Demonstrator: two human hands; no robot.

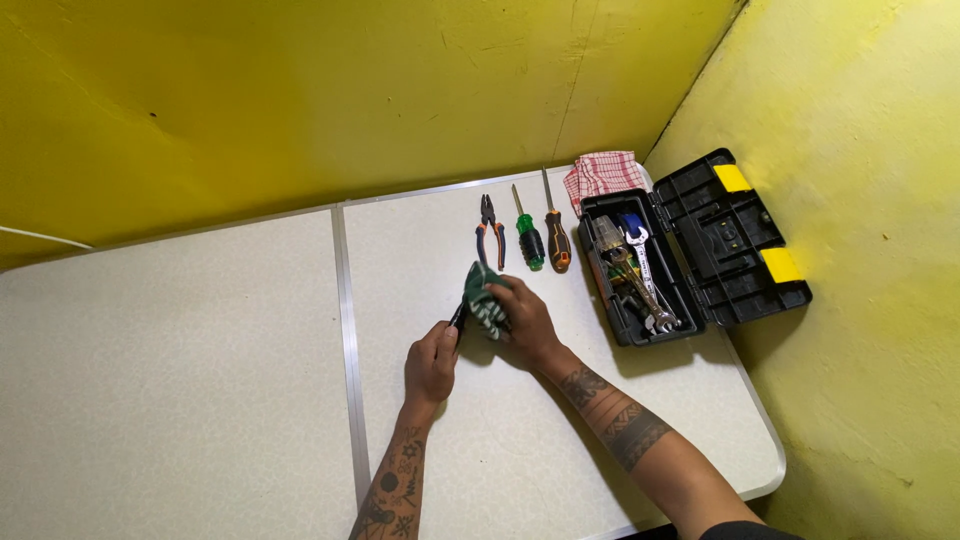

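Tool [458, 318], dark-handled, lies low over the surface [200, 350] just left of centre, its handle gripped by the left hand [430, 365] with fingers closed. Right hand [522, 322] presses a green cloth [484, 298] around its far end, fingers curled. Judged risk: the hidden tip could snag the cloth or nick a finger. Pliers [489, 232], two screwdrivers [541, 240] and an open toolbox [640, 275] lie beyond, to the right.

Both forearms, tattooed and bare, reach forward and converge over the middle. The left hand [430, 362] is curled in a closed grip, knuckles up, thumb side toward the right. The right hand [525, 318] lies just beside it, slightly farther forward, palm down, fingers bent and closed, wrist angled inward to the left.
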